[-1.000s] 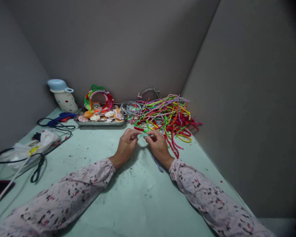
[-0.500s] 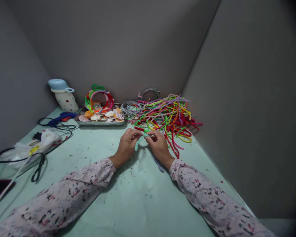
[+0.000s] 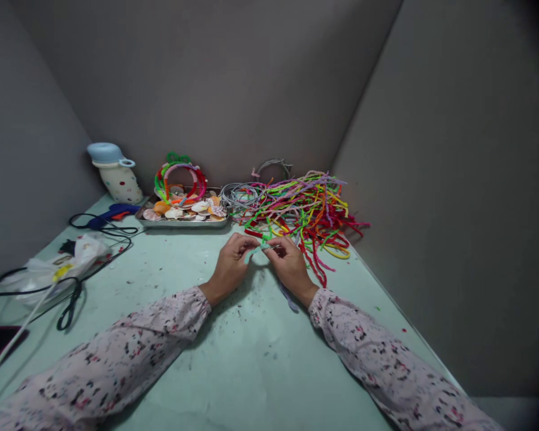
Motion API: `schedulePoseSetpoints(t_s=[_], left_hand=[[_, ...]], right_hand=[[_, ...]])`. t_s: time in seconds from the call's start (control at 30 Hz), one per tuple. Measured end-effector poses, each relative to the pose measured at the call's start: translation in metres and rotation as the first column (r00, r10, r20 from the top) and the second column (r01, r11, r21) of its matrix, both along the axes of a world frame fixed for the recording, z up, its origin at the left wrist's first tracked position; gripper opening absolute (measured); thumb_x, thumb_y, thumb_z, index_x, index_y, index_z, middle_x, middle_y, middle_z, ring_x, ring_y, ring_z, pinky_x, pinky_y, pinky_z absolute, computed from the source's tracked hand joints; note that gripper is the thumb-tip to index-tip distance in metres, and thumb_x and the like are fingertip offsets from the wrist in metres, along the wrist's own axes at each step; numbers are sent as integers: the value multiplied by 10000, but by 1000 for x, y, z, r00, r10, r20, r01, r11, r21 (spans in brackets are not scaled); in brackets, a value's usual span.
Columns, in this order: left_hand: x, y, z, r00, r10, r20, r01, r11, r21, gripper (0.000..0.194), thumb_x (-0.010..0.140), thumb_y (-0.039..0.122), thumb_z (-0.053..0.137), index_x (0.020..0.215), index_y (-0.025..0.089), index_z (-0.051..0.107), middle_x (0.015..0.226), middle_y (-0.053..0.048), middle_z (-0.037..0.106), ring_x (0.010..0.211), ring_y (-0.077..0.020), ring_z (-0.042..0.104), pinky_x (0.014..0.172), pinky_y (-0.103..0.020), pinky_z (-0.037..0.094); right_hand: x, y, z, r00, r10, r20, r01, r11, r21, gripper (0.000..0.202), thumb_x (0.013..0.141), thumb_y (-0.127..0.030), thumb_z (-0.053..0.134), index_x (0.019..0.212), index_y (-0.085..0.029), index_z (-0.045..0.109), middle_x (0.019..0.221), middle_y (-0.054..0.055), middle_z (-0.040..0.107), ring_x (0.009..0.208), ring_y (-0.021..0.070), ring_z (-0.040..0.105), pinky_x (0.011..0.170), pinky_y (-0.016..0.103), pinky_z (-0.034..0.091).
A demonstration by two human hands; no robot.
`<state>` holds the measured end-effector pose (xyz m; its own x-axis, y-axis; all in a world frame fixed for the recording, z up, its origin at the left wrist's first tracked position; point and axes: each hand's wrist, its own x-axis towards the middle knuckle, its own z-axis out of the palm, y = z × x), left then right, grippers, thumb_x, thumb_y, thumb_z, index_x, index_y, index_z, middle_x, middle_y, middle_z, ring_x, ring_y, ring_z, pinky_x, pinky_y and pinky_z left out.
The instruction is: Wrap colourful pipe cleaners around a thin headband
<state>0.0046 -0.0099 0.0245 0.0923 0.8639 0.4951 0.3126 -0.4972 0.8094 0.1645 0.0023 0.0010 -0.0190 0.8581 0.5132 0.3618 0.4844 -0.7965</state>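
Observation:
Over the middle of the pale green table, my left hand (image 3: pixel 232 258) and my right hand (image 3: pixel 291 263) face each other, fingertips nearly touching. Both pinch a mint-green fuzzy stem (image 3: pixel 251 254), whose loose end curves down beside my left fingers. A lavender strand (image 3: pixel 288 297) hangs below my right hand to the tabletop. Just beyond the fingers lies a heap of coloured fuzzy stems (image 3: pixel 314 203), with red and green ones closest. The exact grip between the fingertips is too small to make out.
A metal tray (image 3: pixel 184 224) holds shells and colourful fuzzy rings (image 3: pixel 179 179). Coiled grey wire (image 3: pixel 242 196) sits beside it. At the left are a bottle (image 3: pixel 120 182), a blue-handled tool (image 3: pixel 112 215), black cables (image 3: pixel 72 305) and a plastic bag (image 3: pixel 83 254). Walls stand behind and at the right.
The loose end of the mint-green stem has swung up and bends more to the left, near my left fingers. Both hands stay almost in place.

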Motion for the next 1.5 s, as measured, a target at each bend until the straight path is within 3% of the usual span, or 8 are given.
schedulePoseSetpoints(t_s=[0.17,0.37,0.77,1.03,1.5], left_hand=[[-1,3,-4,992,-15,129,34,989,-144,213,875,315,492,990,175,604,894,-32,613,802,-149,561,729,-260,455],[-3,8,-8,995,-17,96,41,967,-251,272,835,409,528,852,158,634,765,-15,613,709,-141,536,646,-236,417],[-5,13,-12,997,-3,-72,-12,976,-219,327,818,454,543,766,154,662,683,-1,600,641,-131,500,612,-244,397],[-3,11,-10,999,-13,-39,1,961,-278,305,793,451,565,721,163,636,552,29,533,522,-111,447,516,-235,352],[-1,10,-9,998,6,-69,-23,969,-244,241,782,378,574,745,153,651,630,9,579,594,-121,487,566,-234,376]], right_hand=[[-1,0,1,1000,0,17,0,1000,20,114,810,-308,602,863,-210,626,893,34,597,781,168,600,684,301,517],[0,0,0,999,7,38,-8,999,35,93,792,-252,590,868,-215,628,927,45,600,851,180,602,713,317,535],[0,0,-1,999,16,44,-17,999,28,117,797,-217,576,900,-214,630,957,45,585,834,162,599,718,301,543],[0,0,-1,998,16,55,-18,999,36,132,779,-172,567,889,-219,623,955,47,579,868,178,592,726,316,547],[1,2,-4,999,14,39,-16,999,34,148,767,-169,562,893,-213,626,962,43,582,866,170,591,716,303,540]])
